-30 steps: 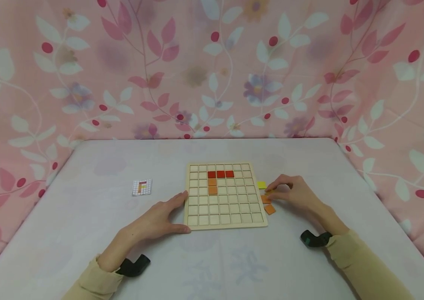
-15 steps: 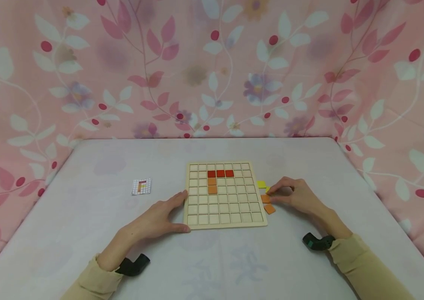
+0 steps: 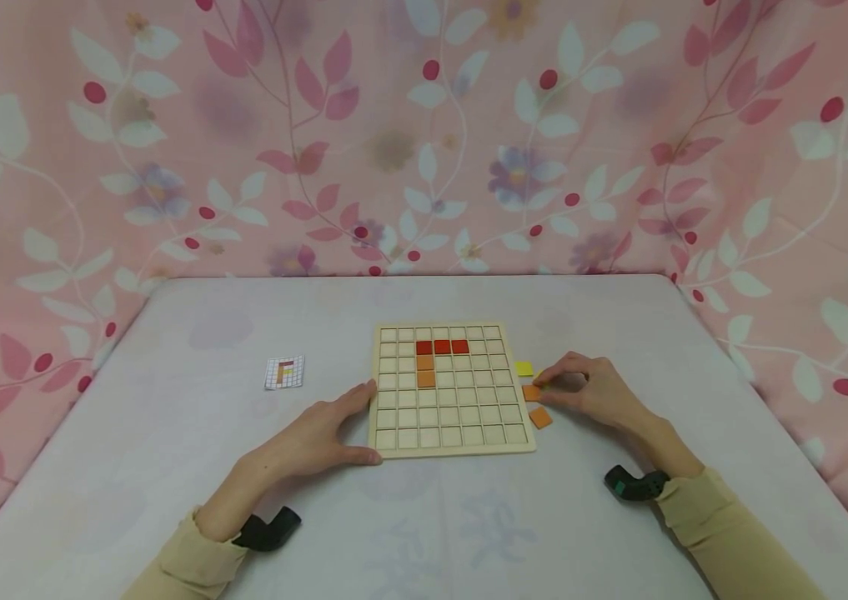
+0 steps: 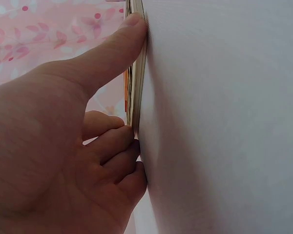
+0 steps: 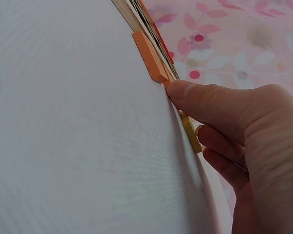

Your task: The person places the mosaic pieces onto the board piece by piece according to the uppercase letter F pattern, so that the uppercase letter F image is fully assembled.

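At the right edge of the board point(image 3: 469, 418), the right hand point(image 3: 594, 388) pinches an orange tile point(image 3: 530, 392) between thumb and forefinger. The left hand point(image 3: 307, 437) rests against the board's left edge without gripping it; light, even pressure there should stop sliding. With another tile point(image 3: 540, 417) on the near side and a yellow tile point(image 3: 524, 368) farther off, lifting straight up seems safest.

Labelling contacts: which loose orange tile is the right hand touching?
Head view: the upper loose orange tile; the right hand touches it. The lower loose orange tile lies untouched.
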### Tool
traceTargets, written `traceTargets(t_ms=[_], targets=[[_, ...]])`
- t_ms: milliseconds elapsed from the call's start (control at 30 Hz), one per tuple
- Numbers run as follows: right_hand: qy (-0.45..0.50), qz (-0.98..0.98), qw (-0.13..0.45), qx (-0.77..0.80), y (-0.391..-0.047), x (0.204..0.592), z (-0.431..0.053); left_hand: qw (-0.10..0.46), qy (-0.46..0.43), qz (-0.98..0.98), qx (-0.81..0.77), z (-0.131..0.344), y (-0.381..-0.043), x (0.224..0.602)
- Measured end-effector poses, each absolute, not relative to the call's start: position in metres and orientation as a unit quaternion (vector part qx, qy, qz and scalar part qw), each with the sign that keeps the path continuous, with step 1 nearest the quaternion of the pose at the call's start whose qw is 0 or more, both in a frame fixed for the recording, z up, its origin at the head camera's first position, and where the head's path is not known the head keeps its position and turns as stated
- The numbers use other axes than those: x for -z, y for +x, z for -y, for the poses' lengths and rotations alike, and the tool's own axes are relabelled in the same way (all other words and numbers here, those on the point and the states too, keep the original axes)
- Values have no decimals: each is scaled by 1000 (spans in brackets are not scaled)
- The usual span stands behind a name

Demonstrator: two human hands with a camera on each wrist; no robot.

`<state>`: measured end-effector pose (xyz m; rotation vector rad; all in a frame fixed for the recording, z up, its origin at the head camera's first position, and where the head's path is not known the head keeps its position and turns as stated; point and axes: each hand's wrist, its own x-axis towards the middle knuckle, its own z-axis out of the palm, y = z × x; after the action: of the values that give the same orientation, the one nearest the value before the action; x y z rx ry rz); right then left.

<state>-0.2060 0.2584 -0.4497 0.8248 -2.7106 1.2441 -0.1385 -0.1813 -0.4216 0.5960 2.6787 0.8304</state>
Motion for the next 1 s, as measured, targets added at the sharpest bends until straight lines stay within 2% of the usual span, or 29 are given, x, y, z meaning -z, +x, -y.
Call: traceTargets(t_ms=[400, 1000], targets=[[295, 866, 53, -401, -209, 454, -260, 143, 202, -924, -290, 182, -139, 422], [281, 873, 53, -396, -207, 450, -258, 142, 196, -927, -287, 181, -138, 421]])
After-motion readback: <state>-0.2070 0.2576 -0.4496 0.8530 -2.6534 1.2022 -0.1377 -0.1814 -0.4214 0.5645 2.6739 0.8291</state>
